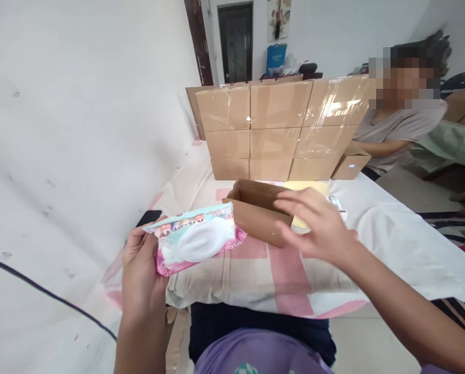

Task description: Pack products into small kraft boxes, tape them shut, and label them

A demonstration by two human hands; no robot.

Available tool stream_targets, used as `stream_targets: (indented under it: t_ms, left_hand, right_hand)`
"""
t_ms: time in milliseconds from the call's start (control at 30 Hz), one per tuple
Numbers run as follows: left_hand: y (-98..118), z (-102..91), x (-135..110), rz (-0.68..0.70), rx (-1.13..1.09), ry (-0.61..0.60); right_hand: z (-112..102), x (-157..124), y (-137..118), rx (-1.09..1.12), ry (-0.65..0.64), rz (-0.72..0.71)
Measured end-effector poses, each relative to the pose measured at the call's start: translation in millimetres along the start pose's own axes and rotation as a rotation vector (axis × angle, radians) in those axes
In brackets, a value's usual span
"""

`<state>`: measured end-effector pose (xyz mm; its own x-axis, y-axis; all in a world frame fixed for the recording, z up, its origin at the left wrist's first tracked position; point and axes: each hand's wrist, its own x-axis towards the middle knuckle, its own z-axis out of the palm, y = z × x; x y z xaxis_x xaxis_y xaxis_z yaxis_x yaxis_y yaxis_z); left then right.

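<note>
My left hand [139,270] grips a flat pack of wet wipes [195,239] by its left end; the pack is pink and pale blue with a white oval lid. It hangs level just left of a small open cardboard box [256,210] on the cloth-covered table. My right hand [318,223] hovers over the box's right end with its fingers stretched out and slightly blurred, holding nothing. A yellow sheet [304,188] lies behind the box.
Sealed, taped cardboard boxes [279,130] are stacked in rows at the table's far end. Another person [396,124] sits at the right behind a small box [351,161]. A black phone [149,217] lies near the white wall on the left.
</note>
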<state>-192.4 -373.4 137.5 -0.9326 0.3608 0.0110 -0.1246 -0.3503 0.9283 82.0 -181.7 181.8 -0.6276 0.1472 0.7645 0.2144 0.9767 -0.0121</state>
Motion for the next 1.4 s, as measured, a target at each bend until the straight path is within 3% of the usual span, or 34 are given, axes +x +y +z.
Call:
stream_targets:
  t_ms: [100,233,500,767,1000,1100,1200,1300,1400]
  left_hand:
    - [-2,22.5,-11,0.018,-0.078,-0.074]
    - [-9,44.7,-27,-0.002,-0.133,-0.138]
    - [-19,54.7,-38,-0.026,-0.168,-0.218]
    - [-27,70.4,-51,-0.153,-0.202,-0.256]
    - [-22,80.8,-54,-0.145,-0.18,-0.371]
    - [-25,87.9,-42,-0.098,-0.133,-0.421]
    - [-42,101.8,-12,0.085,0.011,-0.413]
    - [-68,120.1,29,0.202,0.237,-0.445]
    - [-93,135.9,61,0.151,0.37,-0.511]
  right_hand:
    - [7,15,-41,-0.001,-0.158,-0.203]
    - [22,27,-62,-0.029,-0.29,-0.189]
    - [13,22,-58,-0.091,-0.319,-0.17]
    - [-13,30,-64,-0.183,-0.512,-0.112]
    - [-48,64,-34,0.085,-0.631,0.083]
    - [-63,84,-7,0.204,-0.611,0.161]
    - [-67,102,20,0.302,-0.531,0.26]
    - [-54,113,41,0.407,-0.392,0.38]
    - [-22,114,52,0.435,-0.258,0.497]
